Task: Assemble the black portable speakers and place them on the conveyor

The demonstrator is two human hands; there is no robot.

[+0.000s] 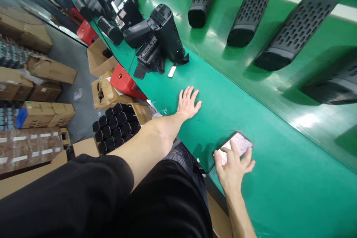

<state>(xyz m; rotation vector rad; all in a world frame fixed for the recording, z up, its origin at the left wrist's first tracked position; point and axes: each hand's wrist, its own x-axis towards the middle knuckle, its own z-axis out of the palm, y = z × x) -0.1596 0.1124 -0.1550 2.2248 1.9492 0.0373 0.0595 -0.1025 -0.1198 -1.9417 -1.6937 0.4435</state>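
Note:
My left hand (189, 103) lies palm down on the green bench (279, 178), fingers spread, touching nothing else. My right hand (232, 165) sits over a smartphone (234, 148) lying on the bench, its fingertips on the lit screen and partly hiding it. A black cable (209, 170) runs from the phone's near end. Beyond my left hand stand a black cylindrical speaker (166, 33) and a black bracket (147, 57), with a small white tag (172, 70) beside them. Several perforated black speaker housings (251, 11) lie in a row farther across the bench.
Off the bench edge at left, a cardboard box holds black cylinders (115, 128), near a red object (125, 81). Stacked cardboard cartons (28, 111) stand on the grey floor (75, 63). Black electronic units (111, 11) sit at the top left. My black clothing (83, 197) fills the bottom.

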